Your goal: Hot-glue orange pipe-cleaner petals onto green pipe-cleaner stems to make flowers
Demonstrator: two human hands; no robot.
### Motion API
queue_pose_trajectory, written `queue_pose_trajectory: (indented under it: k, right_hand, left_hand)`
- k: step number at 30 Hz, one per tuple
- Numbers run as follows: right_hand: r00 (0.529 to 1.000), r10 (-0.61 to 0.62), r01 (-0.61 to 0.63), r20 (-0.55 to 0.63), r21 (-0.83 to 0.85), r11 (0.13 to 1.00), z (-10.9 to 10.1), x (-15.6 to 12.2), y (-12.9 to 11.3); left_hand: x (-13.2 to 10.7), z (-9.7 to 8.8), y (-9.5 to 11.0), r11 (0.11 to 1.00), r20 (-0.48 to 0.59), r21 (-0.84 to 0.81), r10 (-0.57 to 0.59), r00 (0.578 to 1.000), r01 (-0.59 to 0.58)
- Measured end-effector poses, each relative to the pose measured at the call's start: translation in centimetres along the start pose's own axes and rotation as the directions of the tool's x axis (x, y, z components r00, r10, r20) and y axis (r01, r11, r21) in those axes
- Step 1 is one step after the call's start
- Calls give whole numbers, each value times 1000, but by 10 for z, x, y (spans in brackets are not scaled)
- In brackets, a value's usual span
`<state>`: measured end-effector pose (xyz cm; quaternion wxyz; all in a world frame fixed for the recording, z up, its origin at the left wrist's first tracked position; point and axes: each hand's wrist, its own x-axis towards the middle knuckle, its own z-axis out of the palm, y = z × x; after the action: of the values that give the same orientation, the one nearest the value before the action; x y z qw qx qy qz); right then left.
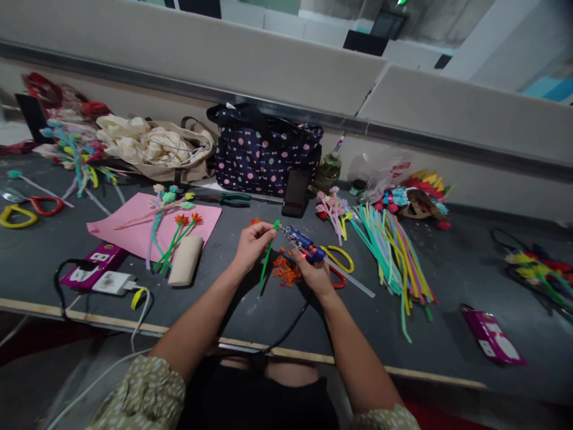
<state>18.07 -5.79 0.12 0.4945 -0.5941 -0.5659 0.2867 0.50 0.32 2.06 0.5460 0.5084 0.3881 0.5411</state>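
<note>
- Pinching with the fingers of the left hand [251,245] near the top of a green stem [265,266], tilted above the counter [447,272].
- Grasping with the fingers of the right hand [317,278] a blue glue gun [301,240], aimed at the stem's top; cannot tell whether touching.
- Note the glue stick [353,279] protruding behind, orange pieces [287,272] scattered beneath, and scissors [342,257] beside the right hand.
- Beware of burns to the left fingertips, from working so near a probably hot tip.
- Beware of drips onto the orange pieces, from squeezing too hard.
- Beware of snagging the black cord [290,327], from its path across the front edge.
- Read with caution: large pale characters on the purple box [96,263], perhaps including "B"; red print on the plastic bag [400,171], illegible.
</note>
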Motion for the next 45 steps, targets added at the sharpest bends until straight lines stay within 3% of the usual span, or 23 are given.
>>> queue_pose_trajectory:
  k: [3,7,10,15,21,31,39,45]
  right_hand:
    - [999,-37,34,-20,-133,991,-3,2,-6]
    - [996,24,-47,-85,-276,960,-8,11,-5]
    - [997,70,-81,-43,-374,924,-7,17,3]
    - [999,3,19,43,-507,862,-1,19,13]
    - [995,10,61,102,-665,744,7,20,18]
    - [992,23,80,126,-751,656,16,23,22]
    - [999,7,-35,-50,-584,811,1,21,19]
    - [995,-88,97,42,-448,889,1,20,22]
  left_hand:
    - [2,-2,-1,999,-58,-34,-10,998,8]
    - [6,-6,-3,981,-97,-172,-113,989,95]
    - [8,-7,-5,957,-87,-240,-192,978,166]
    - [11,-7,-4,920,-79,-289,-298,951,265]
    - [13,-7,-4,892,-92,-357,-329,940,278]
    - [12,-7,-8,890,-77,-362,-327,942,279]
    - [10,-6,-8,885,-50,-358,-338,940,299]
    - [11,-6,-11,895,-45,-344,-319,947,285]
